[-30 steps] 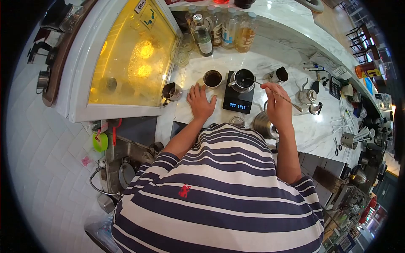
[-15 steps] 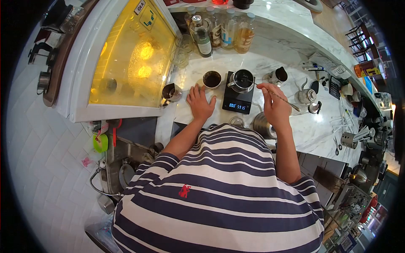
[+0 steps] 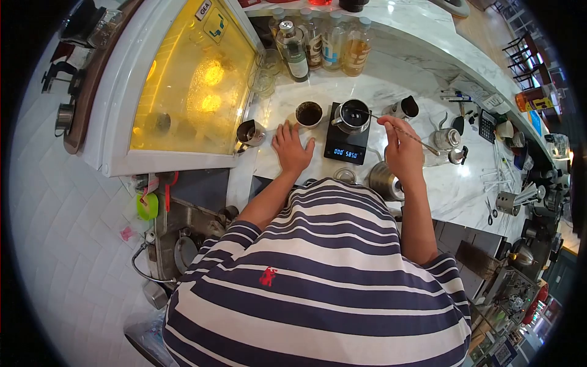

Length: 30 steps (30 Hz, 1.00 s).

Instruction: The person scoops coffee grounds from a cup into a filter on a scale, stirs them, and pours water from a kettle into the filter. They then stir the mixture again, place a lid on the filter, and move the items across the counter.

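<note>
Left hand [image 3: 292, 147] flat on bench [image 3: 425, 189], fingers spread, holding nothing. Right hand [image 3: 403, 147] closed round spoon [image 3: 430, 148], its end in pot [image 3: 353, 129] on scale [image 3: 346, 142]. Stir slowly, off the walls, no pushing down. Counts: five bottles [image 3: 356, 52] at back (more may hide), one kettle [image 3: 386, 182], one scale, two jugs [image 3: 258, 136], one pot, one cup [image 3: 309, 126], one spoon.

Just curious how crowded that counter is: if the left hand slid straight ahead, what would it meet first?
Probably the round cup with dark contents, close ahead on the left hand's thumb side; it might only graze it, though.
</note>
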Motion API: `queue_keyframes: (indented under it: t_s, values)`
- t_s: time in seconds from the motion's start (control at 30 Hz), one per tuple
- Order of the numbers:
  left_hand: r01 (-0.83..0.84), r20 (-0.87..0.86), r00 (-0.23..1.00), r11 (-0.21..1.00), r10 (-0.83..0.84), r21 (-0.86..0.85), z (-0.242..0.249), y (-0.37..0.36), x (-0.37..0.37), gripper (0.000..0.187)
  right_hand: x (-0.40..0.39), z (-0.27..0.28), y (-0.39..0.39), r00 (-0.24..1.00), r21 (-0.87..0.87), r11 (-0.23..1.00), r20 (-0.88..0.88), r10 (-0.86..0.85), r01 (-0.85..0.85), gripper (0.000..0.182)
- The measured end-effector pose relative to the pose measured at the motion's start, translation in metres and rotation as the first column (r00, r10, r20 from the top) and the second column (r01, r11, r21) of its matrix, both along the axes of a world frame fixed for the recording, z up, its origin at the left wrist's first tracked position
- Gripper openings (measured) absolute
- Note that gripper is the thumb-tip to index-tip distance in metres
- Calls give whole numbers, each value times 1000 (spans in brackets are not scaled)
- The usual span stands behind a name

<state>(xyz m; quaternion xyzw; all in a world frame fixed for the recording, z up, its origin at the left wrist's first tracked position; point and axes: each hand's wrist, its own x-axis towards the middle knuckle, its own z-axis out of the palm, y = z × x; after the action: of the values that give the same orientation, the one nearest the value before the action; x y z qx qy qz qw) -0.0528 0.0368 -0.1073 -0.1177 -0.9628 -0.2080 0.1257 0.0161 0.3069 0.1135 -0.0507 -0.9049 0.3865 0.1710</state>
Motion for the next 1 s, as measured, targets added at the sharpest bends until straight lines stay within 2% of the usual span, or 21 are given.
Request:
queue_keyframes:
  t_s: [0.1,0.4,0.5,0.6,0.7,0.83,0.93,1.0]
  values:
    - [4,0,1000,1000,-4,9,0,2,0,72,3,5,2,999,5,999,-9,39,-39,18]
    - [0,3,1000,1000,0,1,2,3,1,71,9,3,5,995,-60,998,-91,-38,33,18]
    - [-5,-4,1000,1000,5,4,2,0,0,71,11,4,5,978,-105,993,-195,-76,56,20]
    - [-4,3,1000,1000,4,9,-2,2,1,71,10,0,6,988,-79,994,-130,-82,72,22]
    - [-2,1,1000,1000,2,12,-4,-2,-3,71,12,1,6,964,-146,984,-231,-131,98,24]
    - [5,-27,1000,998,-3,65,-10,-3,-4,75,14,-1,11,979,-240,957,-86,-186,161,27]
    - [-48,38,998,991,44,124,-8,0,-9,83,14,-7,15,966,-287,944,-147,-212,163,29]
    - [-62,83,995,981,47,182,-5,4,-13,90,16,-8,15,969,-294,940,-121,-217,174,30]
